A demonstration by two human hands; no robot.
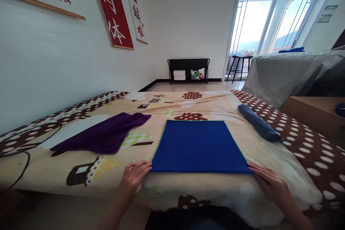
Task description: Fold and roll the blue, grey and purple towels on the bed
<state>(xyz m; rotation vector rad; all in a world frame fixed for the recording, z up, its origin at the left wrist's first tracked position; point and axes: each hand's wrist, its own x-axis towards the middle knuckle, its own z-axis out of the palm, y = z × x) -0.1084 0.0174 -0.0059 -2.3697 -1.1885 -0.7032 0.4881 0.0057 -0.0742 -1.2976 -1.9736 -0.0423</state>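
A blue cloth (199, 147) with a thin green edge lies flat on the patterned blanket (167, 183). At its near left corner my left hand (136, 175) has its fingers pressed together on the edge. My right hand (266, 176) touches the near right corner in the same way, fingers close together. Both thumbs are mostly hidden. To the left, a purple cloth (102, 134) lies loosely spread with uneven edges. A rolled grey-blue cloth (258, 123) rests at the right, on the blanket near its brown dotted border.
A black cable (27, 165) curves over the blanket at the far left. Beyond the bed stand a black rack (188, 65) and a dark stool (239, 65). At the right are a plastic-covered piece of furniture (285, 72) and a cardboard box (312, 115).
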